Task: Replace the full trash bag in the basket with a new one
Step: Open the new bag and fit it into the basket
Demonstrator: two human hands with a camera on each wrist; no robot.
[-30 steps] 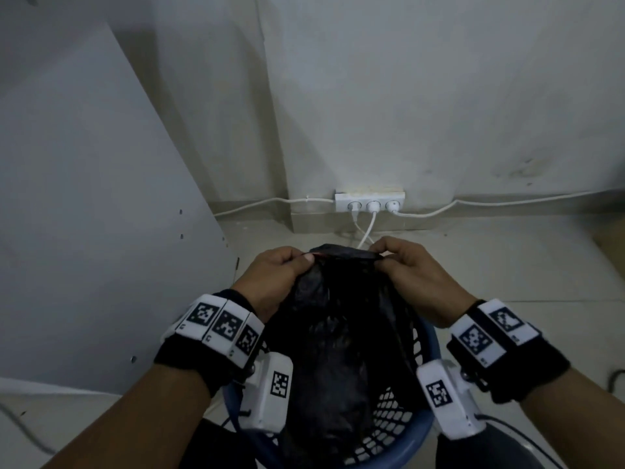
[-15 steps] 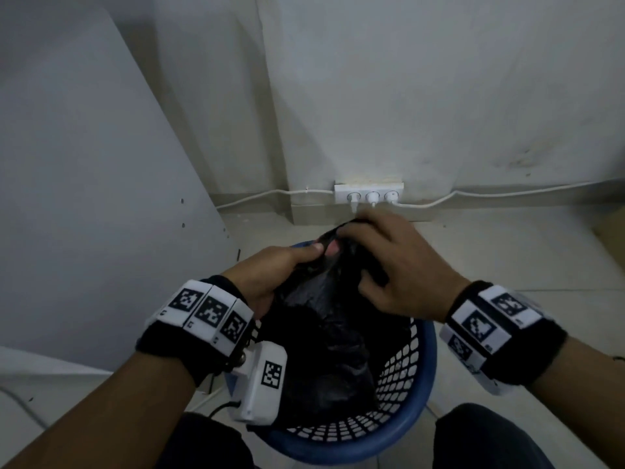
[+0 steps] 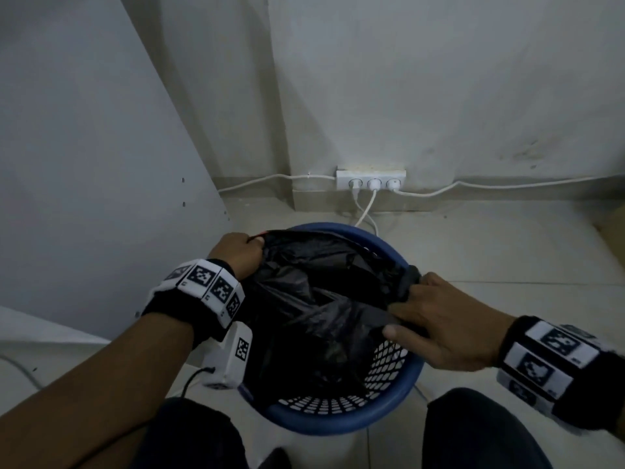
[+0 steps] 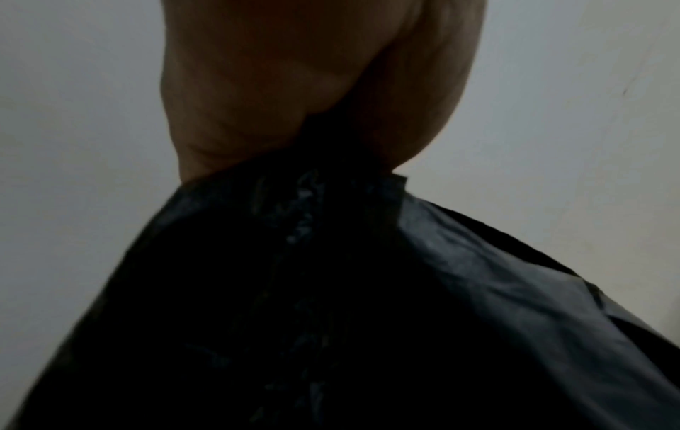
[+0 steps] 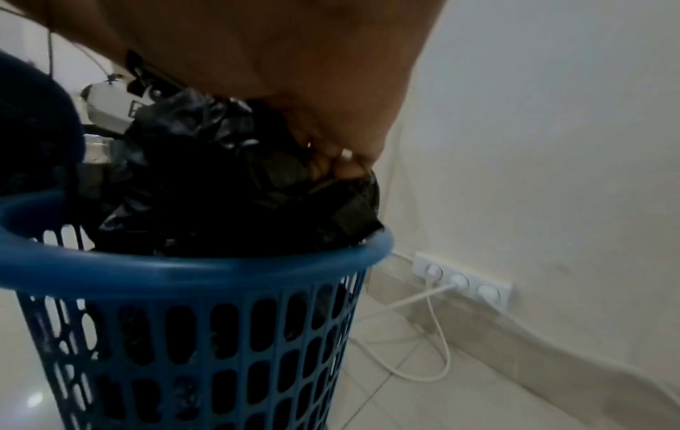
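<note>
A blue perforated plastic basket stands on the tiled floor in front of me. A black trash bag lies inside it with its mouth spread across the top. My left hand grips the bag's edge at the basket's far left rim. My right hand pinches a bunched part of the bag's edge at the right rim. What is inside the bag is hidden.
A white power strip with plugs sits at the foot of the wall behind the basket, white cables trailing over the floor toward it. A grey panel leans at the left. My knees are at the bottom.
Both hands held the bag's top together above the basket; now they have drawn apart, left to the left rim and right to the right rim, spreading the bag's mouth open.
</note>
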